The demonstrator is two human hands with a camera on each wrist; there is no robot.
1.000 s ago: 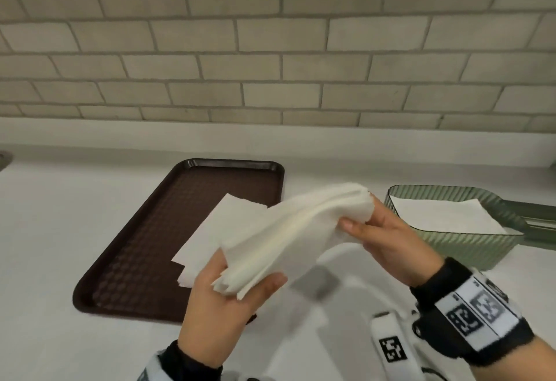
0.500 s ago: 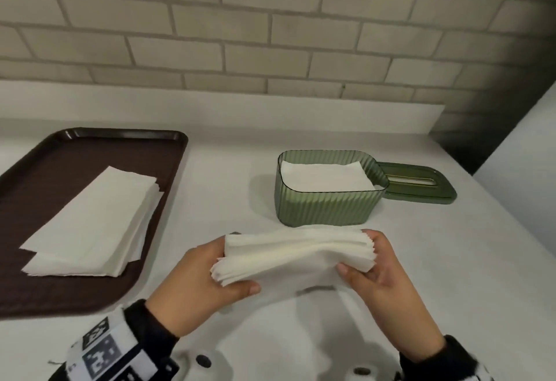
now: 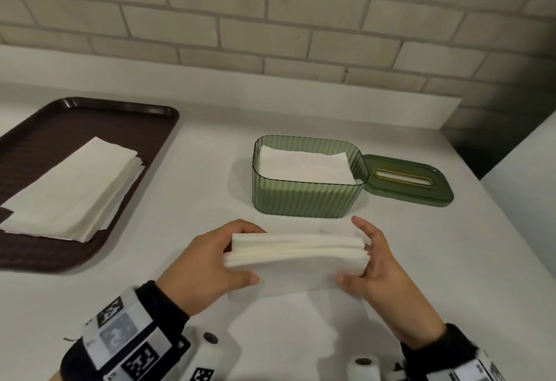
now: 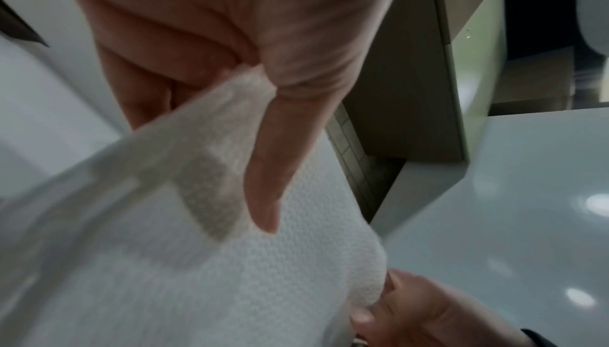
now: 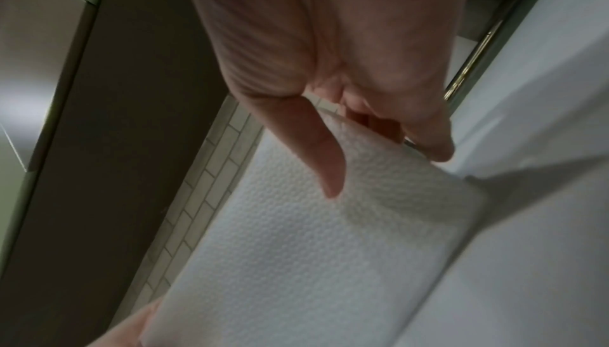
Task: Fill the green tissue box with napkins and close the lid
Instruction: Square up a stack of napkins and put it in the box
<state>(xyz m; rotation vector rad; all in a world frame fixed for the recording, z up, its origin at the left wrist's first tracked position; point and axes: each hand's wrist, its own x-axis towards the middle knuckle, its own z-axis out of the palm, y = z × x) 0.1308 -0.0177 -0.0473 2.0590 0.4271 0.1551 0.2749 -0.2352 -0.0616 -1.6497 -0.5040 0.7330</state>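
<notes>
A stack of white napkins (image 3: pixel 296 252) stands on edge on the counter in front of the green tissue box (image 3: pixel 304 198). My left hand (image 3: pixel 237 255) grips its left end, thumb on the near face. My right hand (image 3: pixel 358 252) grips the right end the same way. The wrist views show the embossed napkins (image 4: pixel 263 261) (image 5: pixel 329 235) under each thumb. The ribbed box is open, with napkins (image 3: pixel 304 164) lying inside. Its green lid (image 3: pixel 406 180), with a gold-edged slot, lies flat on the counter at the box's right.
A dark brown tray (image 3: pixel 48 140) at the left holds another pile of white napkins (image 3: pixel 72 194). A brick wall (image 3: pixel 270 19) runs behind the white counter (image 3: pixel 210 155). At the right the counter ends at a dark gap (image 3: pixel 493 140).
Both hands carried the napkin stack from over the tray rightward and down to the counter in front of the box. The sagging stack is now squared up on edge.
</notes>
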